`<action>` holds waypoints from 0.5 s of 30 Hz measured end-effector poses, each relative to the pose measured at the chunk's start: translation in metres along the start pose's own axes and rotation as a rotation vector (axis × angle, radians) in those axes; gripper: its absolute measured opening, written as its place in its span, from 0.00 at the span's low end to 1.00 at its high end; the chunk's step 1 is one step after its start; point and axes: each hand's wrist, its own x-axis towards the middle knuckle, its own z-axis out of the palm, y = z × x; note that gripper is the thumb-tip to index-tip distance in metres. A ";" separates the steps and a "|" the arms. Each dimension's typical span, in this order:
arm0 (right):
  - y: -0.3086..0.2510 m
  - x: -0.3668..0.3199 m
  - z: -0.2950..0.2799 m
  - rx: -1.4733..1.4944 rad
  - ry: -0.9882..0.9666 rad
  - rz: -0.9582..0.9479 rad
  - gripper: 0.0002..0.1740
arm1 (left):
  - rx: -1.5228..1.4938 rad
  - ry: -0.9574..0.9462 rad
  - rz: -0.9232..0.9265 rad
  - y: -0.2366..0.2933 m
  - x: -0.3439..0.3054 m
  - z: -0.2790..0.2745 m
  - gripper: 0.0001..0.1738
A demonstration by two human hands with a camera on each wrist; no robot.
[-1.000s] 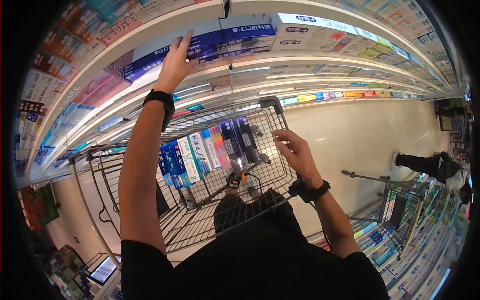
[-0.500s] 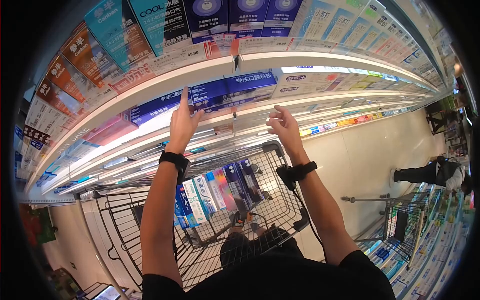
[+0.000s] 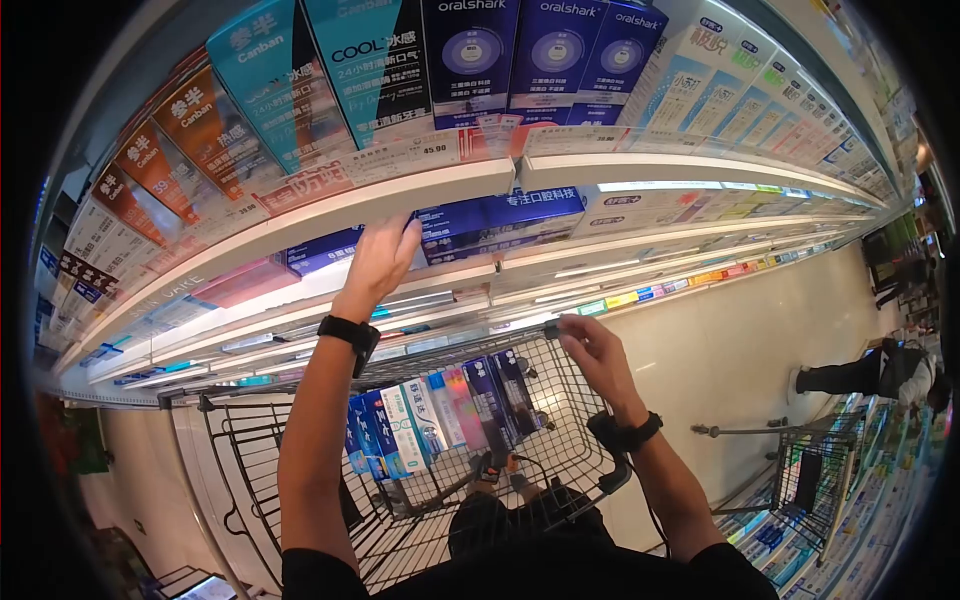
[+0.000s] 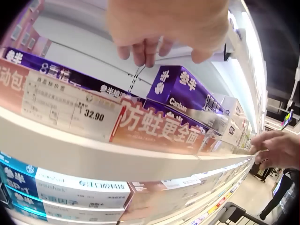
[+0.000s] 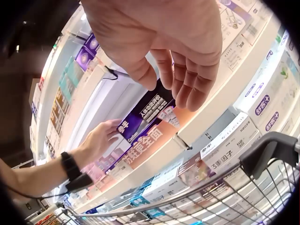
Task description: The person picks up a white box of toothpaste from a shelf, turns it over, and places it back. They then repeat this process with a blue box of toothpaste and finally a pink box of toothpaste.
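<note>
On the shelf under the top row, my left hand (image 3: 378, 265) reaches in at the left end of a long purple box (image 3: 500, 222). Seen from the left wrist, the loosely bent fingers of the hand (image 4: 168, 28) hang above and behind the box row, beside the raised purple box (image 4: 180, 91); whether they touch it is unclear. My right hand (image 3: 603, 365) hovers over the cart's far corner, its fingers loosely bent and holding nothing. The right wrist view shows the left hand (image 5: 101, 140) near the end of the purple box (image 5: 145, 112).
A wire cart (image 3: 612, 478) stands between body and shelf, with several toothpaste boxes (image 3: 435, 415) lying in it. Teal and orange boxes (image 3: 375, 75) line the upper shelf. At right are another cart (image 3: 815, 475) and a person in dark trousers (image 3: 840, 378).
The left hand's extended index finger has bent, and the hand has come in at the purple box's left end. My right hand has moved back from the shelf front towards the cart. The head view has shifted.
</note>
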 end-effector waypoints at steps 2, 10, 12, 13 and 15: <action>0.001 -0.032 0.009 -0.042 -0.082 0.055 0.17 | 0.175 -0.220 0.124 -0.026 0.018 0.006 0.25; -0.012 -0.037 0.037 0.038 -0.231 0.113 0.19 | 0.174 -0.152 -0.090 -0.028 0.096 0.046 0.37; -0.014 -0.037 0.040 0.040 -0.232 0.103 0.19 | 0.172 -0.176 -0.081 -0.029 0.105 0.048 0.37; -0.011 -0.041 0.041 0.044 -0.230 0.114 0.19 | 0.174 -0.192 -0.079 -0.030 0.110 0.048 0.38; -0.001 -0.054 0.047 0.048 -0.230 0.135 0.20 | 0.171 -0.208 -0.073 -0.031 0.112 0.048 0.38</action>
